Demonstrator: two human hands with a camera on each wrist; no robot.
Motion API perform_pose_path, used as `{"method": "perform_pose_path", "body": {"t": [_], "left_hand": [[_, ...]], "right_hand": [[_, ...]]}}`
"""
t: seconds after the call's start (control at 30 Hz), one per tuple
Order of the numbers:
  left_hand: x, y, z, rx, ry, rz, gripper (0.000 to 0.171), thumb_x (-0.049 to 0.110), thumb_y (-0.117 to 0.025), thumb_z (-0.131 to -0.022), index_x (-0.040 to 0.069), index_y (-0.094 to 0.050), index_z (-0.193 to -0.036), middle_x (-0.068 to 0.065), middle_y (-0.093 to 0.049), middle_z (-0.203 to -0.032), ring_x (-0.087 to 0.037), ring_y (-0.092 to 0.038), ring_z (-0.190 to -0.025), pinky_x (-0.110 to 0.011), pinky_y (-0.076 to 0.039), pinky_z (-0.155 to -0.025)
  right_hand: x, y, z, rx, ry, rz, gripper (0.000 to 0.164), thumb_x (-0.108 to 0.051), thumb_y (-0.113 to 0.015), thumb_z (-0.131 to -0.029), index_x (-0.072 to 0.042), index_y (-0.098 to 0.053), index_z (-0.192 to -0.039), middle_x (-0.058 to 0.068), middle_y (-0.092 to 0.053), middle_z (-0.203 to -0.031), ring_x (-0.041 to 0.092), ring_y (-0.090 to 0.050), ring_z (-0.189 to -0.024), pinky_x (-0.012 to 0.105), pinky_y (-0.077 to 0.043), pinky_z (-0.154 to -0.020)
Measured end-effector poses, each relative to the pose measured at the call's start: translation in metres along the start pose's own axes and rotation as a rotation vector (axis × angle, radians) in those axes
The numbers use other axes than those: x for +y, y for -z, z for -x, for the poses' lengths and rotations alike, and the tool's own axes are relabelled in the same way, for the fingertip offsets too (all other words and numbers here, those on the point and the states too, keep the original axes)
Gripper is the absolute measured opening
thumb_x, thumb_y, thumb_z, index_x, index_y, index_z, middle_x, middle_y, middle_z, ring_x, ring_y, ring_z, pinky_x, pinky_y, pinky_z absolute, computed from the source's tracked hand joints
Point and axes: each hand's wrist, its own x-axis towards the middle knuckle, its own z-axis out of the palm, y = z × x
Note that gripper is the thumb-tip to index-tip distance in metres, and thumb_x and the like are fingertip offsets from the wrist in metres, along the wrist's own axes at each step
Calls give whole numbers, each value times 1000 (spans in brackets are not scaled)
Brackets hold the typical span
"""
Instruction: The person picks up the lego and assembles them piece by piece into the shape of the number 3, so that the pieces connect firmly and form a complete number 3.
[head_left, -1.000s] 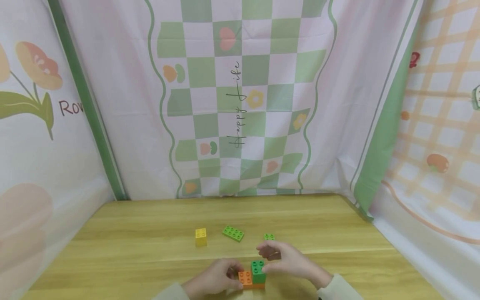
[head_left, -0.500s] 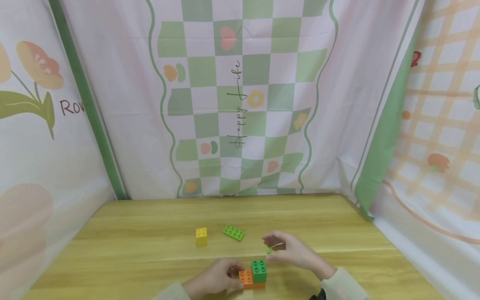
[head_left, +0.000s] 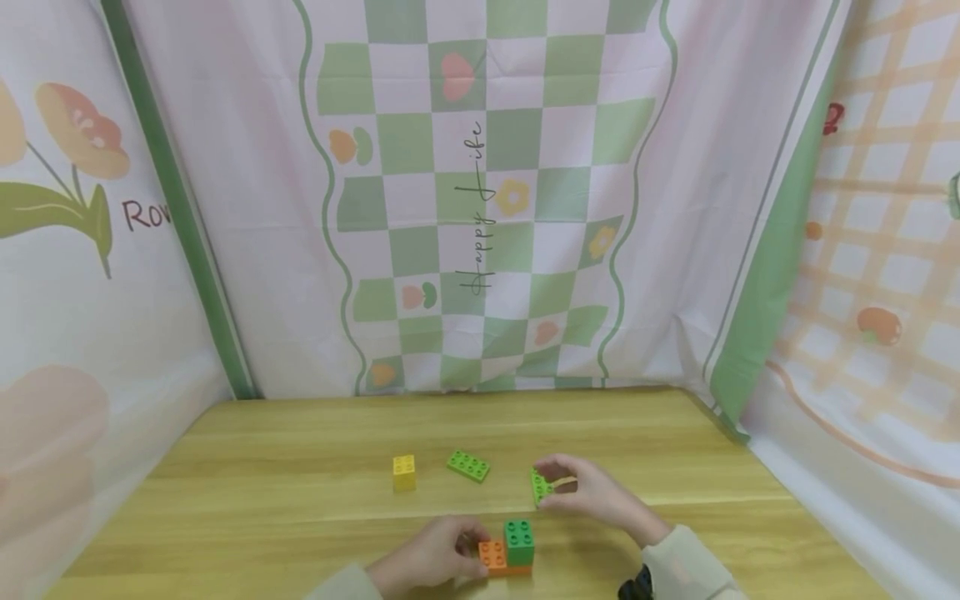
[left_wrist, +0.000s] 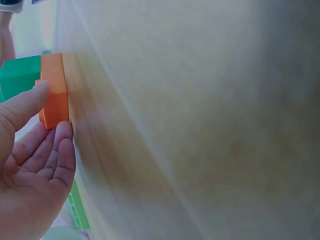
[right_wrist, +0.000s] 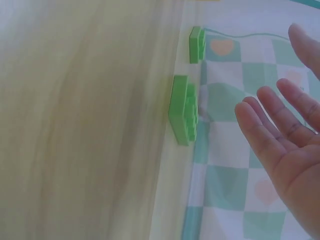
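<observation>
My left hand [head_left: 438,552] holds the left end of an orange building brick [head_left: 492,557] on the table. In the left wrist view the thumb lies on the brick's side and the fingers are at its end. A dark green brick [head_left: 519,542] is stacked on the orange brick's right half. My right hand [head_left: 592,498] hovers just right of a flat light green brick [head_left: 538,487], partly covering it in the head view. In the right wrist view its fingers are spread and apart from the light green brick [right_wrist: 180,110], with nothing between them.
A second flat light green brick [head_left: 468,467] lies farther back, left of my right hand. Left of that stands a yellow brick [head_left: 403,472]. The wooden table [head_left: 262,483] ends at a printed curtain [head_left: 480,250], with more cloth along both sides.
My right hand has moved away from the dark green brick, forward and to the right, to the flat light green brick. My left hand has stayed at the orange brick.
</observation>
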Motion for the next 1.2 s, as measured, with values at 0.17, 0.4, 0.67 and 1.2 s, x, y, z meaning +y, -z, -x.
{"method": "perform_pose_path", "body": {"t": [0.17,0.4,0.67,1.2], "left_hand": [[0,1,0,-4,5,-3,24,7,-72,-77,10,-65,-99,7,-59,-84,-9,-54,-71,-25,-46,-63],[1,0,-1,-6,10,-7,23,7,-72,-77,10,-65,-100,7,-59,-84,-9,-53,-71,-25,-45,-63],[2,0,-1,-6,26,0,23,7,-72,-78,10,-65,-100,6,-58,-83,-11,-53,-70,-25,-45,-62],[1,1,-1,-12,26,10,22,7,-72,-78,10,-65,-99,5,-59,-83,-11,-53,-71,-26,-45,-62]], "right_hand": [[4,3,-3,18,-20,20,50,-10,-71,-79,8,-49,-121,27,-51,-117,42,-48,-107,47,-44,-87],[14,6,-7,31,-44,50,51,-11,-71,-79,10,-48,-120,25,-52,-115,41,-49,-104,43,-46,-85],[22,8,-10,38,-64,81,51,-14,-71,-80,7,-49,-121,22,-53,-114,39,-50,-102,42,-47,-81],[35,11,-17,35,-91,129,53,-15,-74,-78,8,-50,-120,19,-55,-113,35,-53,-97,40,-48,-78]]}}
